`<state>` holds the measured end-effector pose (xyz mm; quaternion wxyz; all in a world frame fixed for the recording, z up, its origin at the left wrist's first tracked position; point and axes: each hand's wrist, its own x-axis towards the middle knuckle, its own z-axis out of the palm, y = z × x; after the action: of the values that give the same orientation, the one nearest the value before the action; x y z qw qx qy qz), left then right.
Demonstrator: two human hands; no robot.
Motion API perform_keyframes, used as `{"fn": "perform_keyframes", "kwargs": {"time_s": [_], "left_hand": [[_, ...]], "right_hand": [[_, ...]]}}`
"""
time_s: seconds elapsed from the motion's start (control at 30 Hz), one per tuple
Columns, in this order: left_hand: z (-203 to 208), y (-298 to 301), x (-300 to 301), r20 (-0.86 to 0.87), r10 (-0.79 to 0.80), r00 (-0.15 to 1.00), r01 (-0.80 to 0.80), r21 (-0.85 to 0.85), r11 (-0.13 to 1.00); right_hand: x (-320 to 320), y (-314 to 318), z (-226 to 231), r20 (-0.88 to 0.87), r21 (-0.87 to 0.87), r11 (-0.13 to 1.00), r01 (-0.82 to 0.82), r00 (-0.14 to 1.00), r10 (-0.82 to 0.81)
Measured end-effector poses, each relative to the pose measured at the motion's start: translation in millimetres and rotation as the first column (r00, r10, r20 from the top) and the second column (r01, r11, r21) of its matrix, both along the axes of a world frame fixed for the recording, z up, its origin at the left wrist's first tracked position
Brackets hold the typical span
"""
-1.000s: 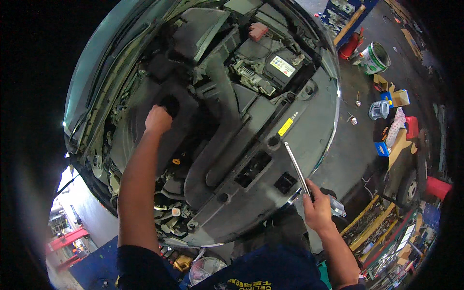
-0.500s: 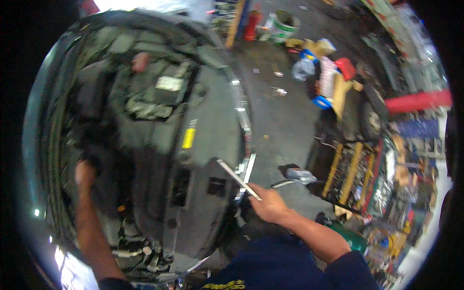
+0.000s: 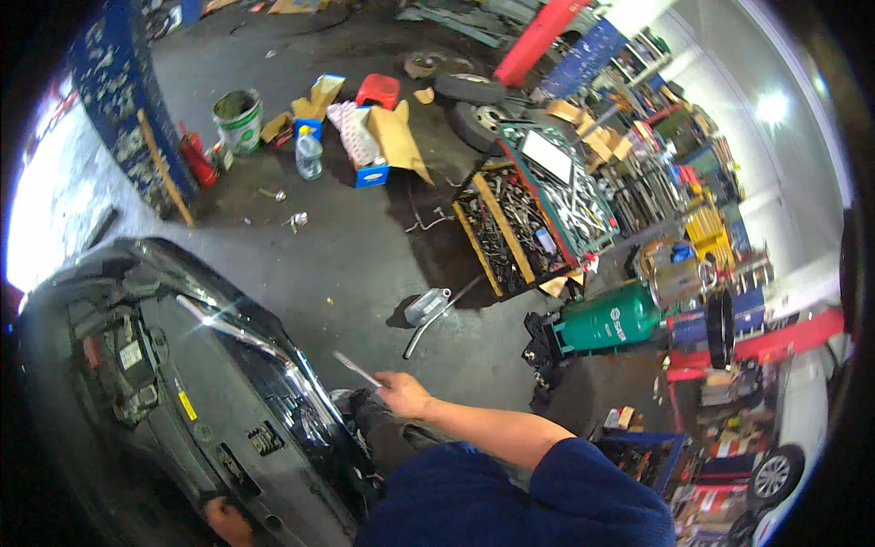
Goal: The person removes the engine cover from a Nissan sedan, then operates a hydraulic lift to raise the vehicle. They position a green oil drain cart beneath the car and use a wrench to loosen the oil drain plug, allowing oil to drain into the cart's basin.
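Observation:
My right hand [image 3: 403,395] is closed round a slim silver tool [image 3: 355,366], a flat metal bar whose exact kind I cannot make out. It holds the tool above the floor, just off the front edge of a dark car with no bonnet over its engine bay. My left hand [image 3: 228,521] is low at the left, over the black plastic cover [image 3: 205,428] at the front of that bay. Its fingers are dark and smeared, so their grip does not show. Beyond the cover sits a battery [image 3: 132,354] with a pale label.
On the floor lie a clear bottle [image 3: 426,308] and a grey hose [image 3: 419,337]. Ahead stands a tool cart [image 3: 497,273] full of tools, beside a green tank [image 3: 606,321]. Farther off are a bucket [image 3: 239,128], a cardboard box [image 3: 392,146], tyres [image 3: 474,123] and a blue post [image 3: 114,100].
My view has swung right, bringing the tool cart and tank nearer the middle. The right hand with the tool has moved away from over the cover; the left has come back toward the car's front.

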<state>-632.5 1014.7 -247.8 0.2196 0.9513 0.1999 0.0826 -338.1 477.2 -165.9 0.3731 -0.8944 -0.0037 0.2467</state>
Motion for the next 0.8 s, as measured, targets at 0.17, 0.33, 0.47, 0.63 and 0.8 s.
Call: {"fn": "perform_keyframes", "kwargs": {"time_s": [0.17, 0.33, 0.47, 0.63, 0.8], "left_hand": [[18.2, -190.2, 58.7, -0.027, -0.130, 0.991, 0.107, -0.415, 0.903], [-5.7, -290.5, 55.8, -0.093, -0.357, 0.929, 0.272, -0.480, 0.834], [-21.3, -303.5, 43.6, 0.065, -0.525, 0.849, 0.510, -0.365, 0.779], [-20.0, -288.7, 54.9, -0.558, -0.362, 0.746, 0.220, -0.306, 0.926], [10.5, -305.3, 108.1, -0.512, -0.298, 0.806, 0.185, -0.261, 0.947]], "right_hand": [[-52.1, -123.0, 3.2, -0.105, 0.041, 0.810, 0.586, 0.808, -0.579], [-56.2, -248.4, 7.6, 0.030, -0.010, 0.513, 0.858, 0.513, -0.858], [-21.8, -360.2, 7.5, 0.267, -0.094, 0.428, 0.899, 0.436, -0.859], [64.8, -497.5, 30.4, 0.432, -0.178, 0.289, 0.941, 0.338, -0.836], [168.6, -643.8, 17.2, 0.450, -0.229, 0.271, 0.935, 0.348, -0.822]]}}
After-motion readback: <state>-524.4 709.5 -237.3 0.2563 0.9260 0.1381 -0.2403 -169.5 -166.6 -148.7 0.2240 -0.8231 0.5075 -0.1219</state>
